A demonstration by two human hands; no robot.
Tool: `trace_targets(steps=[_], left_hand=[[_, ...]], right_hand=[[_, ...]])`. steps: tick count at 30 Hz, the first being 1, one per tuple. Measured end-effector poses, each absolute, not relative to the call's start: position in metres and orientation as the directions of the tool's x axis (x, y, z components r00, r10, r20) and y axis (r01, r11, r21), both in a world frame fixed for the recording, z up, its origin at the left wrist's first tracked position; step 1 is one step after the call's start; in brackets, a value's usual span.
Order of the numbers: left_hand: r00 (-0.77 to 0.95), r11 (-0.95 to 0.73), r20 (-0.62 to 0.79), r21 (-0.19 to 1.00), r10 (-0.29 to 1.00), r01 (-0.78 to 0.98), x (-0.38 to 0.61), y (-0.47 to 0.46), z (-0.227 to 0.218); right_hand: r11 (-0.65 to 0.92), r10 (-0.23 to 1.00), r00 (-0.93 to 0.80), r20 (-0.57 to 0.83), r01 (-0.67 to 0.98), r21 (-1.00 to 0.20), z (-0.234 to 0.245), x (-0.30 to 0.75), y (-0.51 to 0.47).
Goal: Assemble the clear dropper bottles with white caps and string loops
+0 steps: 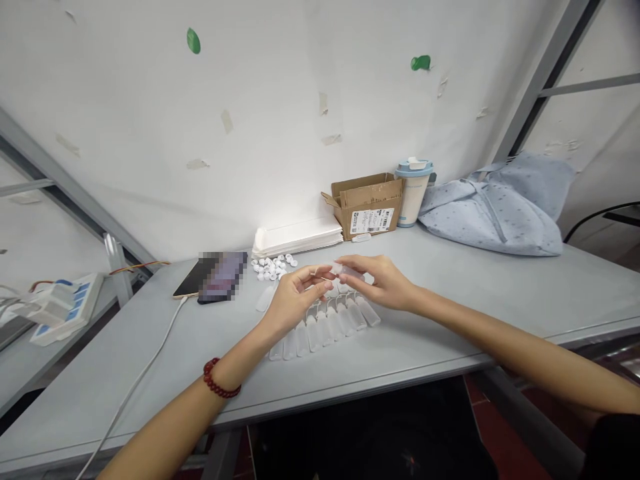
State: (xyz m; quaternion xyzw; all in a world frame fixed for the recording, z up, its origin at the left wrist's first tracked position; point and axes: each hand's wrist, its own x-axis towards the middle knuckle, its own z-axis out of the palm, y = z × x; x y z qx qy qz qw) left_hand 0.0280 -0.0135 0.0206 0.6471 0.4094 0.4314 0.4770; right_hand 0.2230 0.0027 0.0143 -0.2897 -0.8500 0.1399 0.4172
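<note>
From here I see the right hand (pixel 383 281) pinching a small translucent bottle (pixel 353 272) above the row of bottles (pixel 329 327) on the desk (pixel 460 287), the left hand (pixel 294 297) half-curled by its tip, grip unclear to me, and I'd favour a light, steady pinch.

Looks like a small workshop or hand-assembly station: plain grey surface (pixel 500 283), translucent bottles (pixel 314 332) lined up, loose white caps (pixel 270 268) in a pile, labelled cardboard box (pixel 373 217), power strip (pixel 83 297) at left, grey metal framing (pixel 70 187), white wall (pixel 280 73) with tape scraps (pixel 323 103), red floor (pixel 515 450).
</note>
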Motion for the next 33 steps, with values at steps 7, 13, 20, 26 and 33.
trace_targets(steps=[7,13,20,26,33], left_hand=[[0.218,-0.268,0.215,0.929,0.952,0.256,0.027,-0.013,0.014],[0.353,-0.631,0.524,0.608,0.775,0.483,0.03,-0.012,0.014],[0.601,-0.853,0.651,0.144,0.463,0.501,0.049,0.012,0.029],[0.651,-0.888,0.649,0.084,0.392,0.452,0.065,0.027,0.034],[0.609,-0.862,0.664,0.108,0.434,0.496,0.078,0.034,0.032]], right_hand=[[0.503,0.852,-0.279,0.444,0.199,-0.841,0.021,0.238,0.022],[0.127,0.912,-0.373,0.172,-0.144,-0.982,0.023,0.241,0.03],[-0.119,0.868,-0.493,0.058,-0.32,-0.94,0.023,0.237,0.028],[-0.149,0.874,-0.478,0.089,-0.437,-0.887,0.019,0.239,0.036],[-0.146,0.906,-0.42,0.048,-0.417,-0.897,0.02,0.241,0.039]])
